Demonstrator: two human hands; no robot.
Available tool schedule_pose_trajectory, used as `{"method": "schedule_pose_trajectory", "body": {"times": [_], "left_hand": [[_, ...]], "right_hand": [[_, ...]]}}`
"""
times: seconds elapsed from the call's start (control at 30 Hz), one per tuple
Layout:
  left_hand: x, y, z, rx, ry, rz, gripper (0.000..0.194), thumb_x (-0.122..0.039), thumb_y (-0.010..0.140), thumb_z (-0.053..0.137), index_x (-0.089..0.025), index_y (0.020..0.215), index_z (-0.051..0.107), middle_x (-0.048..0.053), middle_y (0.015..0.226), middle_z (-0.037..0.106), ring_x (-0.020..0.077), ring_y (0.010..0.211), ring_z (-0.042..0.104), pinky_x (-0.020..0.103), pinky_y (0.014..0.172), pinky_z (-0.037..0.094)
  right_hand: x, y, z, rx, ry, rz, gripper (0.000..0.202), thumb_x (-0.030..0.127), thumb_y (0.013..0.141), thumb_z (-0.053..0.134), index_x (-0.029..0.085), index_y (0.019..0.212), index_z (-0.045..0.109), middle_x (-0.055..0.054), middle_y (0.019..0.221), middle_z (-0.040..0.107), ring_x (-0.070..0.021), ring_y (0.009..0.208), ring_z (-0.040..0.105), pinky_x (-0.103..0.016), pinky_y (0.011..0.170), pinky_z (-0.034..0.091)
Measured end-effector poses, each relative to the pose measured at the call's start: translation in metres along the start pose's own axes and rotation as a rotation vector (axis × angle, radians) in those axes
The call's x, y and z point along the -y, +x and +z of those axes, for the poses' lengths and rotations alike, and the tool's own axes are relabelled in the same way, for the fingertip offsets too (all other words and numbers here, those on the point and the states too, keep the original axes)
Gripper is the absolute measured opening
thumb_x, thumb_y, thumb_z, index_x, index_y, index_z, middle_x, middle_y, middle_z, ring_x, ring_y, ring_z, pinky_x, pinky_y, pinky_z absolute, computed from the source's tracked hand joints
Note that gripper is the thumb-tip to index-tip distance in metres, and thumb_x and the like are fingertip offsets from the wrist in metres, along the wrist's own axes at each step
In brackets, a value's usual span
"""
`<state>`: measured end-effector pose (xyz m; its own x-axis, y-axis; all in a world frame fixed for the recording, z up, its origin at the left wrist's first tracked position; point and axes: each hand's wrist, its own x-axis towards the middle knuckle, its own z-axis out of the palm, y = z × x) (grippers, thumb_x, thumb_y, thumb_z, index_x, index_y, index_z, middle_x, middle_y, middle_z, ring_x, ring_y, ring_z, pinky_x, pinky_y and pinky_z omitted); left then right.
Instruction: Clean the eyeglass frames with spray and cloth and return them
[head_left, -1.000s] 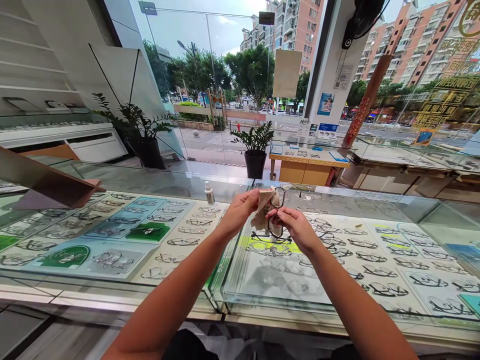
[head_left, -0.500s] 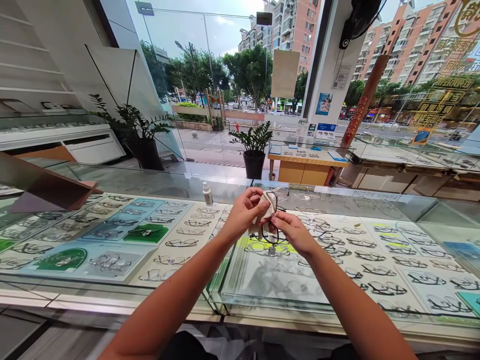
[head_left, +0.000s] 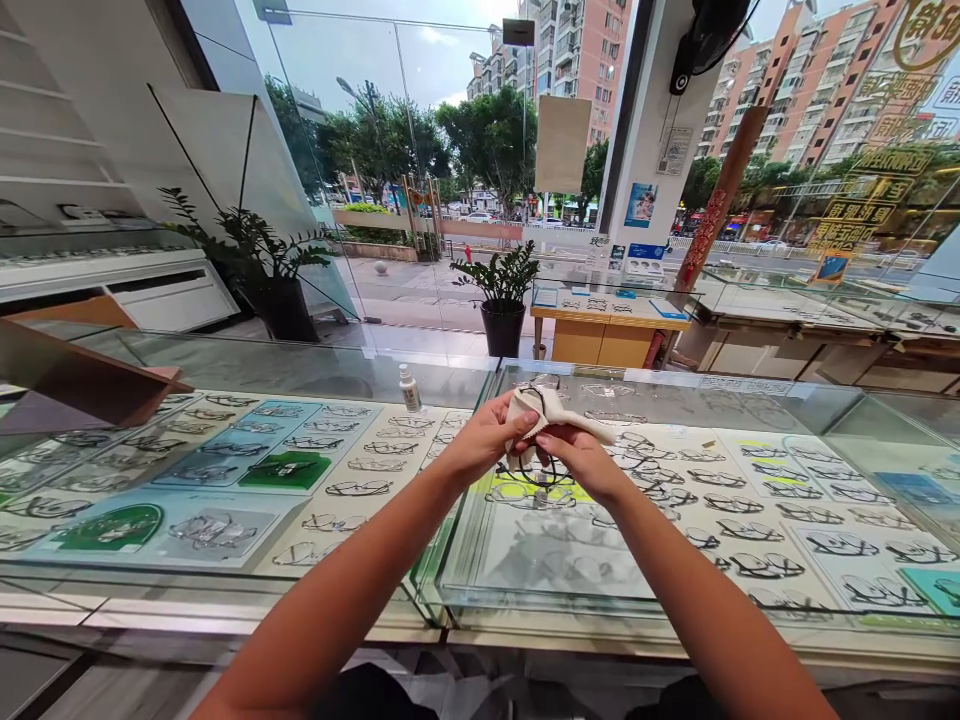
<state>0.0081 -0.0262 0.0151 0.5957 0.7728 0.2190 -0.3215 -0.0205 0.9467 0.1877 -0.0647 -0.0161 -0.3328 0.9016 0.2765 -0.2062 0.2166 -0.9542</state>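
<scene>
Above the glass counter I hold a pair of dark-rimmed eyeglasses [head_left: 556, 472] roughly upright, one round rim above the other. My left hand [head_left: 487, 436] pinches a pale cloth [head_left: 553, 406] over the upper lens, thumb in front. My right hand [head_left: 583, 462] grips the eyeglasses near their middle with closed fingers. One end of the cloth stretches right, over the top of my right hand. Cloth and fingers hide much of the upper rim; the temples cannot be made out clearly.
A small white spray bottle [head_left: 409, 388] stands on the glass display counter [head_left: 457, 372], left of my hands. Rows of eyeglasses [head_left: 766, 566] lie under the glass. A brown angled board [head_left: 90, 375] is at the left. Beyond the counter stands a potted plant [head_left: 501, 325].
The cloth has spread out to the right, across my right hand. The eyeglasses have turned slightly in my grip. My view has shifted a little to the right.
</scene>
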Motion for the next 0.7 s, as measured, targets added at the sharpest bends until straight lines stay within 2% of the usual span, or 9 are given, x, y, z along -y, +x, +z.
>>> {"method": "schedule_pose_trajectory", "body": {"times": [0.1,0.23,0.3,0.4,0.47,0.53,0.63,0.7], "left_hand": [[0.006,0.001,0.003,-0.065,0.028,0.062,0.055,-0.057,0.077,0.094,-0.015,0.096,0.062,-0.004,0.063,0.059,0.0053,0.046,0.045,0.018,0.045,0.035],[0.010,0.002,0.006,-0.139,0.060,0.106,0.058,-0.072,0.088,0.078,-0.018,0.083,0.056,-0.007,0.047,0.049,0.0055,0.037,0.037,0.018,0.041,0.029],[0.007,0.002,0.005,-0.080,0.057,0.076,0.061,-0.076,0.092,0.070,-0.019,0.080,0.054,-0.006,0.044,0.047,0.0067,0.036,0.038,0.019,0.041,0.031],[0.002,0.001,0.000,0.039,0.034,0.026,0.056,-0.070,0.089,0.078,-0.017,0.090,0.060,-0.004,0.052,0.055,0.0092,0.043,0.048,0.021,0.047,0.042],[0.000,0.001,-0.003,0.046,0.043,0.035,0.054,-0.058,0.082,0.090,-0.015,0.101,0.064,-0.003,0.060,0.060,0.0087,0.047,0.051,0.021,0.049,0.042],[0.002,0.003,-0.006,-0.017,0.057,0.078,0.056,-0.052,0.076,0.096,-0.014,0.106,0.067,-0.001,0.068,0.065,0.0082,0.051,0.053,0.020,0.050,0.041],[0.004,0.007,-0.011,-0.154,0.022,0.164,0.057,-0.055,0.075,0.096,-0.014,0.105,0.068,0.003,0.081,0.073,0.0130,0.065,0.065,0.023,0.061,0.051],[0.004,0.009,-0.014,-0.199,0.000,0.198,0.057,-0.055,0.076,0.095,-0.015,0.106,0.068,0.004,0.087,0.075,0.0160,0.075,0.070,0.025,0.071,0.055]], "right_hand": [[-0.001,-0.002,0.002,-0.010,-0.016,-0.009,0.043,0.064,0.088,0.080,0.025,0.103,0.084,-0.006,0.094,0.079,-0.0218,0.085,0.062,-0.035,0.076,0.049],[0.004,-0.005,0.005,0.032,-0.055,0.037,0.045,0.067,0.091,0.075,0.023,0.095,0.086,-0.006,0.098,0.081,-0.0235,0.096,0.068,-0.037,0.092,0.053],[0.006,-0.006,0.005,0.060,-0.065,0.050,0.045,0.066,0.093,0.074,0.023,0.096,0.086,-0.006,0.101,0.081,-0.0238,0.100,0.069,-0.038,0.096,0.053],[0.007,-0.005,0.005,0.046,-0.052,0.010,0.044,0.065,0.095,0.072,0.023,0.099,0.086,-0.007,0.099,0.081,-0.0218,0.091,0.067,-0.035,0.084,0.053],[0.005,-0.004,0.004,0.004,-0.031,-0.023,0.045,0.066,0.093,0.074,0.022,0.097,0.084,-0.006,0.093,0.079,-0.0200,0.080,0.063,-0.035,0.075,0.051],[0.003,-0.003,0.002,-0.084,-0.040,-0.023,0.043,0.065,0.087,0.080,0.023,0.097,0.082,-0.005,0.090,0.078,-0.0189,0.075,0.061,-0.035,0.073,0.050],[0.004,-0.002,-0.004,-0.296,-0.086,-0.035,0.046,0.059,0.079,0.088,0.024,0.107,0.079,-0.003,0.094,0.077,-0.0187,0.076,0.062,-0.036,0.076,0.052],[0.006,-0.001,-0.008,-0.360,-0.076,-0.066,0.049,0.065,0.082,0.083,0.022,0.104,0.076,-0.005,0.092,0.077,-0.0185,0.074,0.062,-0.035,0.070,0.051]]}}
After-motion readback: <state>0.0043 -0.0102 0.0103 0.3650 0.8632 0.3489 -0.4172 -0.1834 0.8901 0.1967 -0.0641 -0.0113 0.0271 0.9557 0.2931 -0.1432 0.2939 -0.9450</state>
